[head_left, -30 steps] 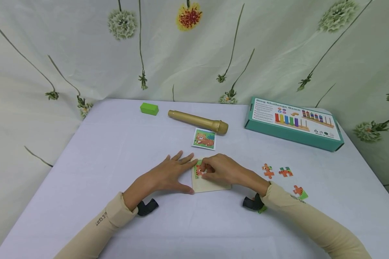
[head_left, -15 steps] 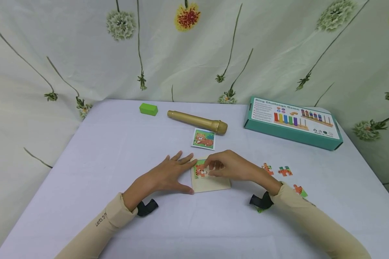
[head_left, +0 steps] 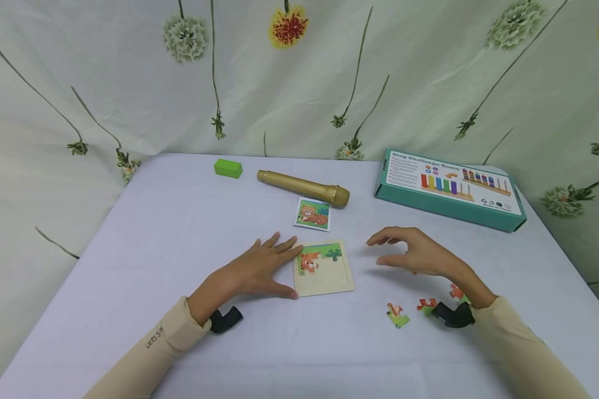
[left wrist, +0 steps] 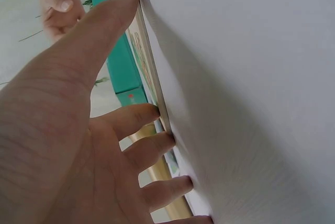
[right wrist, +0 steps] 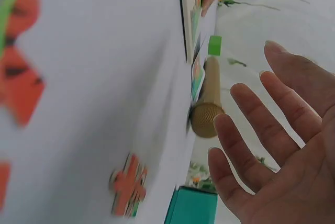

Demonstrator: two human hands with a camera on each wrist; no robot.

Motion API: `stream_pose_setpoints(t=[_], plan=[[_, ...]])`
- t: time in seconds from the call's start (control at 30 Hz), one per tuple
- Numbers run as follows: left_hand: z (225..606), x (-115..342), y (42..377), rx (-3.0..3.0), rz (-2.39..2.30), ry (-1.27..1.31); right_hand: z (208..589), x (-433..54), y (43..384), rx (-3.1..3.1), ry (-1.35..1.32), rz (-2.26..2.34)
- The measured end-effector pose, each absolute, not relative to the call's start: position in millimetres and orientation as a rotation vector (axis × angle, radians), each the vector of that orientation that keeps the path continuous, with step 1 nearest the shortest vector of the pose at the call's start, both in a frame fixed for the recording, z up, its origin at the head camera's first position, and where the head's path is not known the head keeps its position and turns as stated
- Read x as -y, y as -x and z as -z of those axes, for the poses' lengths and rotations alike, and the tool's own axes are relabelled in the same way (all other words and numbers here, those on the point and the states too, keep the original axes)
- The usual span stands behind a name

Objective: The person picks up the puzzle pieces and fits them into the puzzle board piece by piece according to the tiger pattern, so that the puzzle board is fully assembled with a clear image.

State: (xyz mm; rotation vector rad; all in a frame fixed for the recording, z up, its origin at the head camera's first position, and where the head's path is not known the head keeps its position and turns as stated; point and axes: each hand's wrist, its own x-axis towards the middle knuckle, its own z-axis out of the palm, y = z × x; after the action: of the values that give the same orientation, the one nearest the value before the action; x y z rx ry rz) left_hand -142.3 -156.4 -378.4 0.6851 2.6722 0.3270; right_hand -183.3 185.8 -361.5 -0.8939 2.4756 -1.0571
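Observation:
A square wooden puzzle board (head_left: 324, 282) lies mid-table, its picture filled with a tiger's head at the left and green along the top. My left hand (head_left: 264, 267) rests with spread, straight fingers at the board's left side, index fingertip and thumb tip right at its edge. My right hand (head_left: 416, 252) hovers to the right of the board, fingers loosely bent and apart, with nothing between them. Loose jigsaw pieces (head_left: 397, 316) lie below the right hand and wrist; another orange jigsaw piece (right wrist: 128, 186) shows in the right wrist view. The right hand and forearm hide some pieces.
Behind the board lies a tiger picture card (head_left: 313, 214), close to a gold toy microphone (head_left: 304, 187). A green block (head_left: 228, 168) is at the back left. The teal game box (head_left: 451, 190) stands at the back right, before a flowered cloth (head_left: 409, 66).
My right hand has left the board and moved right, its fingers spreading apart. The picture on the board's upper right now shows. My left hand has stayed in place.

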Motion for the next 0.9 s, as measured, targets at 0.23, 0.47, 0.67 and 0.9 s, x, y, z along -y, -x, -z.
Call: stream_pose_setpoints(t=[0.23,0.47,0.67,0.9], plan=[[378.1,157.4,142.2,-2.668,-0.328,-0.682,369.3,-224.3,180.5,-2.599,0.793,1.011],[378.2,157.6,142.4,-2.667,-0.329,-0.688,376.6,-249.2,176.1,-2.678,0.778,0.942],[378.1,157.0,142.2,-2.666,-0.337,-0.685,384.5,-256.1,175.6,-2.709,0.801,0.930],[376.8,156.2,142.0,-2.663,-0.333,-0.681,391.2,-257.2,176.3,-2.714,0.826,0.936]])
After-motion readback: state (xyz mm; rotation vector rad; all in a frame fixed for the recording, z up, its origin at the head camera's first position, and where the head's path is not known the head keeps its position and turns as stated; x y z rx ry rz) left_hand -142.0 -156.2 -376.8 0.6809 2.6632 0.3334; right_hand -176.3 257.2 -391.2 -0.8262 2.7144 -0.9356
